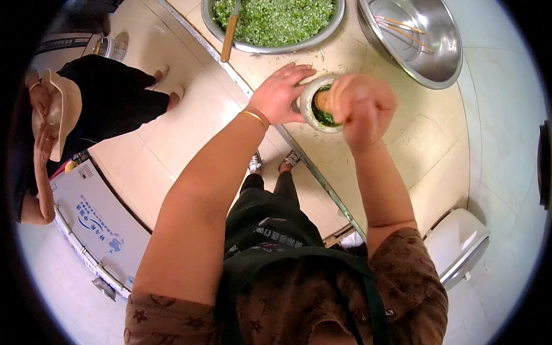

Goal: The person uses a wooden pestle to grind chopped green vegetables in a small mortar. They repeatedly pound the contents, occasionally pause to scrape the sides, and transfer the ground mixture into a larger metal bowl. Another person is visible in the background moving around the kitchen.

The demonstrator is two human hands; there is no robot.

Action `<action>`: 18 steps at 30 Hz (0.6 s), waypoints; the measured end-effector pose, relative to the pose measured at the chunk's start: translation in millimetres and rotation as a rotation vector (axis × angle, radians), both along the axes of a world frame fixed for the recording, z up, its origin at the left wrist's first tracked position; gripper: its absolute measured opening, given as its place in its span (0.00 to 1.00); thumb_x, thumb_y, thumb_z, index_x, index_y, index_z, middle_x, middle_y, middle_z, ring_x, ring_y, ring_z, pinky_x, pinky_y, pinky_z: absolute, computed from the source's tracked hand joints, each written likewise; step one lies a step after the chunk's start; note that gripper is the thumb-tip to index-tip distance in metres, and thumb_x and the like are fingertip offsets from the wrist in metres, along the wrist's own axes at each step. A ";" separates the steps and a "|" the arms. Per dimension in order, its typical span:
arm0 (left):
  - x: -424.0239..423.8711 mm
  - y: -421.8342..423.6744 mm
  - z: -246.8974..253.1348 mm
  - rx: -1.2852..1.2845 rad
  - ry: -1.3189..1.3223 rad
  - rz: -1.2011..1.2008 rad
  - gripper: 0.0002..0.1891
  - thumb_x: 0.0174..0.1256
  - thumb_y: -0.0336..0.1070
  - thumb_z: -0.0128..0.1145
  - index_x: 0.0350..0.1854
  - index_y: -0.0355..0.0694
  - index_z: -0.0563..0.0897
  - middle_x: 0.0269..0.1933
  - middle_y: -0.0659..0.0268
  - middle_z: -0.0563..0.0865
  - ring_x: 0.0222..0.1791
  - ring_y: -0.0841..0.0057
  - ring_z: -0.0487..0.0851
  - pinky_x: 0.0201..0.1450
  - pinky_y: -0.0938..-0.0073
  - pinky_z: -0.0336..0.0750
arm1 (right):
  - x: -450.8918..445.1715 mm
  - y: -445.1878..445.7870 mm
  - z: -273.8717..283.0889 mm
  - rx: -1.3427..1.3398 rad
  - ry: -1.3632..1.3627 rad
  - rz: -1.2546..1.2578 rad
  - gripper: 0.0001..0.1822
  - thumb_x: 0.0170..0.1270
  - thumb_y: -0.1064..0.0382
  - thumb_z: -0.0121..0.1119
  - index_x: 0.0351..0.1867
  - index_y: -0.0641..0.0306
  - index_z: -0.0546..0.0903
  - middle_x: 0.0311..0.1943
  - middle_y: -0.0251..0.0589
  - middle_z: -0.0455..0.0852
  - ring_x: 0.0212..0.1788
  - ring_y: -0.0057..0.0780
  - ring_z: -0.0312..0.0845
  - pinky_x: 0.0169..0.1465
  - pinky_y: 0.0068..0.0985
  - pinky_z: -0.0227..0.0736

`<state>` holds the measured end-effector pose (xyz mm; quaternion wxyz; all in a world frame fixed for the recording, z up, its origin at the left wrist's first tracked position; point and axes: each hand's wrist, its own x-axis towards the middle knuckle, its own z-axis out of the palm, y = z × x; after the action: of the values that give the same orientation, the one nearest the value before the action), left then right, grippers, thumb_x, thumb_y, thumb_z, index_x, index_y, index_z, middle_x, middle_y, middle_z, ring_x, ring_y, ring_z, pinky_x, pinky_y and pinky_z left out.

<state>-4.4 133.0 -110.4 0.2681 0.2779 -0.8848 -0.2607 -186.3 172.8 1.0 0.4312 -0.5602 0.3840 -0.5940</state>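
A pale stone mortar (pixel 307 108) stands on the tiled counter, with dark green mashed herbs (pixel 322 117) inside. My left hand (pixel 278 92) grips the mortar's outer wall from the left, fingers around the far side and thumb on the near side. Blurred by motion, my right hand (pixel 366 108) is closed around a wooden pestle (pixel 320 101) whose lower end sits in the mortar. Past my hands, a large metal basin (pixel 276 48) holds chopped green vegetables (pixel 280 21). A wooden-handled utensil (pixel 230 39) leans over that basin's rim; its far end is cut off by the frame.
A metal bowl (pixel 450 51) with several thin sticks (pixel 405 32) rests at the back right. Green scraps dot the counter (pixel 427 142). A white lidded appliance (pixel 459 241) stands at right. On the left are a chest freezer (pixel 103 215) and a person holding a straw hat (pixel 64 103).
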 end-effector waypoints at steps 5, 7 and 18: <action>5.9 4.2 -2.1 0.021 -0.022 0.020 0.36 0.44 0.47 0.77 0.60 0.40 0.84 0.67 0.54 0.79 0.70 0.54 0.76 0.77 0.50 0.66 | 4.3 2.4 37.9 -0.016 -0.109 0.031 0.16 0.65 0.69 0.54 0.17 0.66 0.73 0.15 0.35 0.72 0.18 0.25 0.65 0.23 0.25 0.58; 1.1 2.2 1.8 0.031 -0.021 -0.001 0.36 0.44 0.47 0.77 0.60 0.40 0.83 0.67 0.55 0.79 0.70 0.54 0.75 0.77 0.50 0.66 | 3.7 4.8 19.3 -0.053 0.026 -0.026 0.16 0.65 0.69 0.53 0.16 0.65 0.73 0.15 0.34 0.73 0.18 0.24 0.66 0.23 0.25 0.59; 0.7 3.0 -1.7 0.005 -0.034 -0.006 0.37 0.42 0.53 0.78 0.58 0.41 0.85 0.67 0.56 0.78 0.70 0.57 0.74 0.77 0.51 0.66 | -3.0 1.2 17.3 0.147 -0.153 -0.011 0.23 0.73 0.62 0.48 0.15 0.63 0.72 0.13 0.34 0.71 0.15 0.22 0.62 0.21 0.24 0.57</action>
<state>-3.8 136.0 -112.2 0.2515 0.2803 -0.8895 -0.2588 -189.3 174.0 18.3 0.4960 -0.4779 0.3953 -0.6077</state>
